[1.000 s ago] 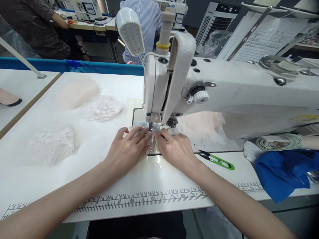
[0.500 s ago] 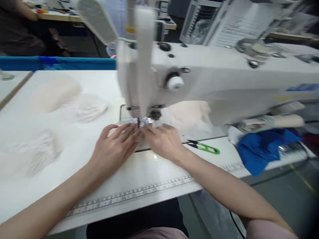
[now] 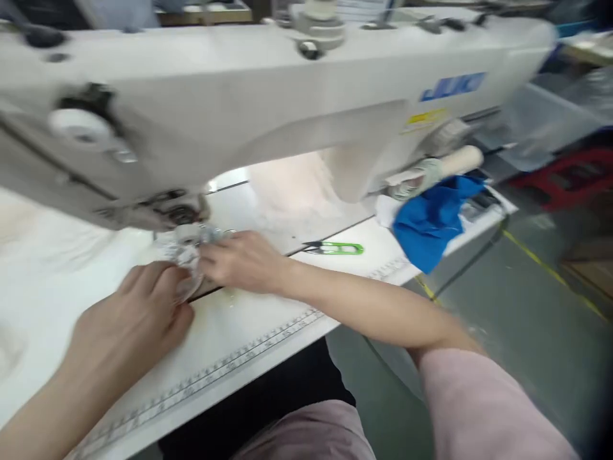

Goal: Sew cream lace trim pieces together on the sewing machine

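Under the needle area of a white sewing machine [image 3: 249, 96] lies a small piece of sheer white fabric [image 3: 186, 259], blurred and partly covered by my fingers. My left hand [image 3: 136, 319] is closed on its near left edge, thumb low and fingers curled. On the other side, my right hand [image 3: 244, 260] pinches the fabric close beside the presser foot [image 3: 188, 233]. Its fingertips are partly hidden. Green-handled thread snips [image 3: 335, 248] lie on the table to the right of my right hand.
Pale fabric [image 3: 292, 185] lies beneath the machine arm. At the right end of the table [image 3: 261, 358] sit a blue cloth [image 3: 428, 220] and a cream roll [image 3: 460, 161]. A printed ruler strip [image 3: 239, 361] follows the front edge. A clear plastic bin [image 3: 541, 121] stands beyond.
The view has swung right and closer, so the machine and hands appear farther left. My left hand has gone from flat, stretched fingers to curled around the fabric; my right stays by the presser foot.
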Demonstrator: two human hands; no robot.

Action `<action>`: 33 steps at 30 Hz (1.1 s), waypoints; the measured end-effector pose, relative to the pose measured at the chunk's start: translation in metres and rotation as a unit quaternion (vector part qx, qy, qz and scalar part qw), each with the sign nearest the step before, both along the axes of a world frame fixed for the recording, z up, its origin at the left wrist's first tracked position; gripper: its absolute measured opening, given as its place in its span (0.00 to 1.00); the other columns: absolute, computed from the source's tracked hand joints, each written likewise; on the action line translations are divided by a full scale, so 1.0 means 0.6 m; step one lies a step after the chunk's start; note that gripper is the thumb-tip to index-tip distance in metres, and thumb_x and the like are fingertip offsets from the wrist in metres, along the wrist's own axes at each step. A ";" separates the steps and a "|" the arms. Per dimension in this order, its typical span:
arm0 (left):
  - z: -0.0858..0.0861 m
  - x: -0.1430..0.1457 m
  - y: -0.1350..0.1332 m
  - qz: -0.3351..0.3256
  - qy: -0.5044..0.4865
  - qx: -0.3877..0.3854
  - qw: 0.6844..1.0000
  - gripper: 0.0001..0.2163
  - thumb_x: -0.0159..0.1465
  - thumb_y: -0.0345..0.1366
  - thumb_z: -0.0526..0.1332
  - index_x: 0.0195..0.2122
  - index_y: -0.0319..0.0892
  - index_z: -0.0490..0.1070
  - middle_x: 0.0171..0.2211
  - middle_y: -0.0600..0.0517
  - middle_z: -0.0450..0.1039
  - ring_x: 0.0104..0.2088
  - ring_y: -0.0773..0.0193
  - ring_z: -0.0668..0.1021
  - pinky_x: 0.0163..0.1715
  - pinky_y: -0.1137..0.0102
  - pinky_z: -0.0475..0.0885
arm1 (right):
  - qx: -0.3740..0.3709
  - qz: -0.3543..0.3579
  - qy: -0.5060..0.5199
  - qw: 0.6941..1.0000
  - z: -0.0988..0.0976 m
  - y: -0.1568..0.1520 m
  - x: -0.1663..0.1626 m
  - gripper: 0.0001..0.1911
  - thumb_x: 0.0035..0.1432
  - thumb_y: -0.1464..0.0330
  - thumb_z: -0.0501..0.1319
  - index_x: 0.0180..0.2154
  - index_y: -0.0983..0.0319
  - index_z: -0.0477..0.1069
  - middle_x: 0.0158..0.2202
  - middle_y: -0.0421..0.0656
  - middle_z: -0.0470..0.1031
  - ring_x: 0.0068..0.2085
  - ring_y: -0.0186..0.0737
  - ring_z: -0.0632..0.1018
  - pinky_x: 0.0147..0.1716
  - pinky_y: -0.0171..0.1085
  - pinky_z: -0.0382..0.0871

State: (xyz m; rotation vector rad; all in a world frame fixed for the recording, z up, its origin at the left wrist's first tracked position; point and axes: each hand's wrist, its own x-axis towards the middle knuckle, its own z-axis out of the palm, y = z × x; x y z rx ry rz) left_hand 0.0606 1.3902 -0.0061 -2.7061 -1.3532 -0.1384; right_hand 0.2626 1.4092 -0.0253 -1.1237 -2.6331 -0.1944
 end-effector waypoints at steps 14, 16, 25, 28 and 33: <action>0.007 -0.005 0.073 0.047 -0.226 -0.201 0.952 0.15 0.67 0.42 0.53 0.46 0.43 0.76 0.32 0.52 0.77 0.30 0.63 0.75 0.28 0.71 0.65 | 0.056 -0.054 0.233 0.969 -0.039 0.028 0.010 0.13 0.67 0.63 0.56 0.39 0.56 0.80 0.28 0.35 0.79 0.25 0.29 0.73 0.22 0.32 0.56; 0.007 -0.008 0.085 0.022 -0.211 -0.214 0.953 0.16 0.65 0.46 0.57 0.46 0.44 0.77 0.32 0.52 0.78 0.30 0.64 0.75 0.28 0.71 0.63 | 0.066 -0.070 0.227 0.969 -0.038 0.031 0.009 0.15 0.67 0.61 0.56 0.37 0.56 0.81 0.24 0.36 0.77 0.22 0.30 0.70 0.22 0.33 0.54; 0.005 -0.022 0.115 -0.045 -0.266 -0.293 0.917 0.16 0.66 0.45 0.57 0.29 0.40 0.77 0.28 0.53 0.74 0.27 0.69 0.71 0.28 0.73 0.63 | -0.017 -0.074 0.232 0.970 -0.028 0.025 0.006 0.13 0.67 0.63 0.56 0.39 0.58 0.80 0.30 0.37 0.81 0.25 0.29 0.75 0.25 0.31 0.61; 0.002 -0.026 0.112 -0.062 -0.233 -0.261 0.935 0.16 0.66 0.44 0.56 0.30 0.42 0.79 0.29 0.53 0.72 0.26 0.69 0.70 0.26 0.73 0.60 | -0.036 -0.055 0.230 0.971 -0.025 0.020 0.005 0.13 0.67 0.64 0.57 0.40 0.58 0.80 0.33 0.37 0.82 0.29 0.31 0.78 0.27 0.31 0.62; -0.017 -0.032 0.102 -0.065 -0.208 -0.196 0.956 0.15 0.68 0.43 0.54 0.35 0.44 0.80 0.26 0.54 0.68 0.24 0.70 0.67 0.24 0.72 0.55 | -0.053 -0.045 0.191 0.979 -0.015 0.012 0.008 0.12 0.65 0.66 0.57 0.38 0.59 0.79 0.31 0.38 0.80 0.26 0.31 0.75 0.26 0.32 0.60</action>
